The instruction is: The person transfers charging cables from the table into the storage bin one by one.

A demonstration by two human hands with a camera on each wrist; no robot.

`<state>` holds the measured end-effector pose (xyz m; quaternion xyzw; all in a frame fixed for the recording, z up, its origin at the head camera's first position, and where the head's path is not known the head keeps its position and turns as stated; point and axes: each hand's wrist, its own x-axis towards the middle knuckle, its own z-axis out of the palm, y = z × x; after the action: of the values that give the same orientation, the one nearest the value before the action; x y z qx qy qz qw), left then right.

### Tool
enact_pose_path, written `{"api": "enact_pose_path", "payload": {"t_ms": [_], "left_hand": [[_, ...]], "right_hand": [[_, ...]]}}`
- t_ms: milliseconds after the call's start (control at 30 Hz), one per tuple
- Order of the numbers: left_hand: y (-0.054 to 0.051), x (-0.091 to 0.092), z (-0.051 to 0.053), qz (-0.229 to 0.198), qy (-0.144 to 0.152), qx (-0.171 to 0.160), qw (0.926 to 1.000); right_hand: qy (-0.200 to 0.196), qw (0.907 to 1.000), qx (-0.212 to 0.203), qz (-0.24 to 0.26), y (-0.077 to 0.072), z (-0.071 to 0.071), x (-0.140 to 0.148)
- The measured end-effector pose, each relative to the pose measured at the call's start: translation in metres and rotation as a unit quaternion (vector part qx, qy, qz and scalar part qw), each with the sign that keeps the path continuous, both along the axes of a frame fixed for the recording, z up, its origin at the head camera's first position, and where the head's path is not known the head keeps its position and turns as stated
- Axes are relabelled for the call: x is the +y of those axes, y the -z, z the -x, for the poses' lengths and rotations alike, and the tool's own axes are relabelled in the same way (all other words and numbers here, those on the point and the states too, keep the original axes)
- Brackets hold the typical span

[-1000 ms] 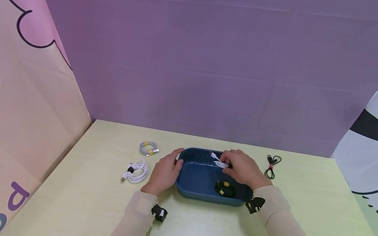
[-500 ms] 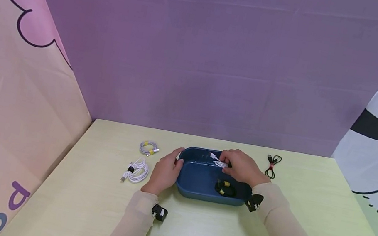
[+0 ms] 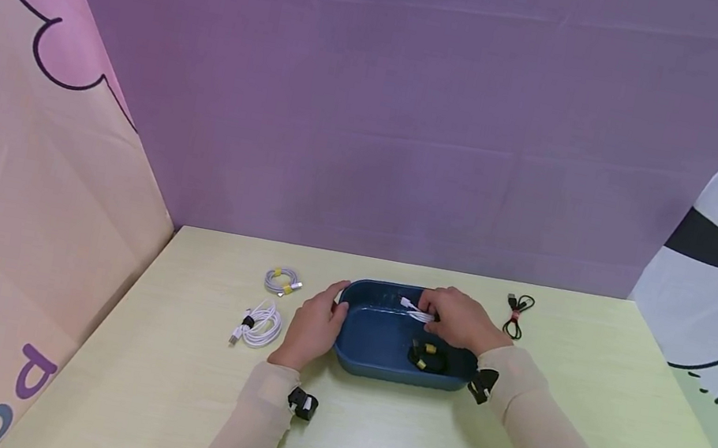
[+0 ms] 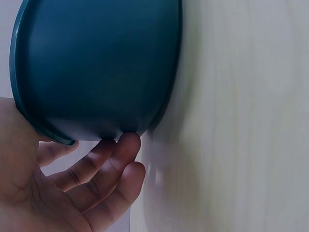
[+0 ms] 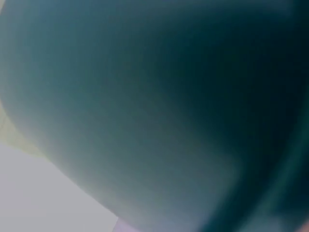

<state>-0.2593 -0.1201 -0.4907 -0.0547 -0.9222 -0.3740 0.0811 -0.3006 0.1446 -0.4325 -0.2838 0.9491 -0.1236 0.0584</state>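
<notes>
A blue rectangular tray point(image 3: 375, 339) stands in the middle of the table. My left hand point(image 3: 311, 332) holds its left end; in the left wrist view, the fingertips point(image 4: 129, 145) press on the outer wall point(image 4: 101, 67) and the thumb side goes over the rim. My right hand point(image 3: 460, 322) reaches over the right side into the tray and pinches a bundled white USB cable point(image 3: 417, 313) near the back wall. Part of that bundle is hidden behind the fingers. Nearer the front of the tray lies a coiled black cable point(image 3: 427, 358) with yellow ties. The tray's wall point(image 5: 120, 121) blurs across the right wrist view.
Left of the tray lie a coiled grey cable point(image 3: 282, 282) with yellow ties and a white cable point(image 3: 259, 325) with a black tie. Behind the right hand is a black cable point(image 3: 516, 316) with a red tie. A purple backdrop point(image 3: 374, 139) rises behind the table.
The white cable's plug has shifted slightly right and down inside the tray, along with small finger movements of my right hand. My left hand and the tray have stayed put.
</notes>
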Motion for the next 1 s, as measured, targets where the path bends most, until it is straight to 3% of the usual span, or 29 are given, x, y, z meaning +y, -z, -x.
{"api": "enact_pose_path", "payload": {"t_ms": [767,1000], "left_hand": [[-0.003,0.001,-0.001,-0.001,0.002,-0.004,1.0],[-0.002,0.001,-0.001,0.0,0.0,0.0,1.0]], "right_hand": [[-0.021,0.997,0.051,-0.055,0.017,0.0,-0.004],[-0.02,0.9973,0.044,-0.056,0.021,0.0,-0.006]]}}
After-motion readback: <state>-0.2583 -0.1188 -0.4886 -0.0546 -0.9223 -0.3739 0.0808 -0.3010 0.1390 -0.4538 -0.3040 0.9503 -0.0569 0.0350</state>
